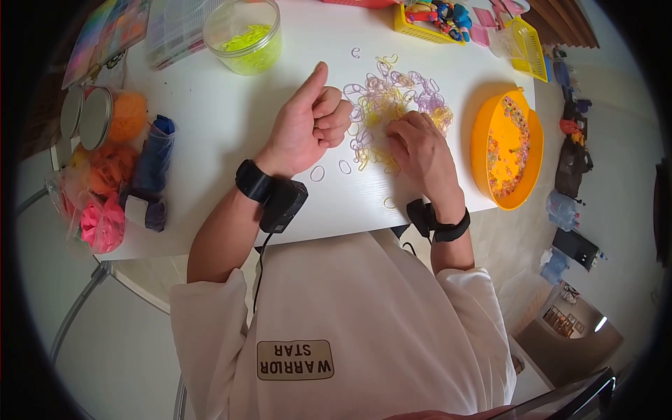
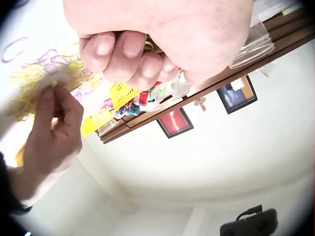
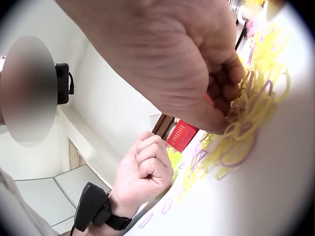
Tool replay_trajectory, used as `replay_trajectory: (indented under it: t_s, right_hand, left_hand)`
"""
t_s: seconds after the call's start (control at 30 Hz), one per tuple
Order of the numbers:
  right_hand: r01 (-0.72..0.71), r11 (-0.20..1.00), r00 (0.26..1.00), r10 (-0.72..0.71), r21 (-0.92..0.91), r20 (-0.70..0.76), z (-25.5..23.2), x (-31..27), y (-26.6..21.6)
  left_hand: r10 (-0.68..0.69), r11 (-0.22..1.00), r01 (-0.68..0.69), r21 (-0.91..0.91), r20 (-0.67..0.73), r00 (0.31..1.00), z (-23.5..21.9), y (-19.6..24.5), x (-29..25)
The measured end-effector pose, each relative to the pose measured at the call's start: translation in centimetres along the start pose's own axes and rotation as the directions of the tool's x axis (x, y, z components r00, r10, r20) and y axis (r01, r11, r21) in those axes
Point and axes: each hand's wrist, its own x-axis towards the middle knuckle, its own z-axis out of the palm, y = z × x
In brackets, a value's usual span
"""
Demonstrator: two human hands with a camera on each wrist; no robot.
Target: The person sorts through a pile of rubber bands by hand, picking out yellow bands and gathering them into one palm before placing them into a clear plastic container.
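Left hand (image 1: 306, 126): grip clenched round thin yellow elastic loops (image 2: 149, 45)
Right hand (image 1: 425, 152): grip pinching into loose yellow-and-purple elastic-loop pile (image 1: 376, 102)
White bench (image 1: 210, 189): beneath the pile

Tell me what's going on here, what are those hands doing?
A person's right hand pinches at a messy pile of yellow and purple bands on the white table. The left hand is curled, with what looks like yellow bands inside. The pile's colours are mixed together.
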Motion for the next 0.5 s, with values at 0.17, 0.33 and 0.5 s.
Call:
replay_trajectory:
  t_s: [0.17,0.33,0.5]
  right_hand:
    - [-0.099,0.968,0.992,0.115,0.230,-0.056,-1.2,-0.4,-1.0]
    - [-0.121,0.941,0.986,0.152,0.317,-0.074,-2.2,-0.6,-2.4]
    - [-0.050,0.949,0.992,0.083,0.310,-0.094,-2.3,-0.5,-3.1]
  left_hand:
    - [0.035,0.985,-0.029,0.171,-0.034,0.999,0.8,-0.3,-0.2]
    - [0.091,0.777,-0.018,0.630,-0.085,0.992,2.4,-0.7,-0.7]
    - [0.153,0.629,-0.135,0.765,0.048,0.987,2.5,-2.0,-0.3]
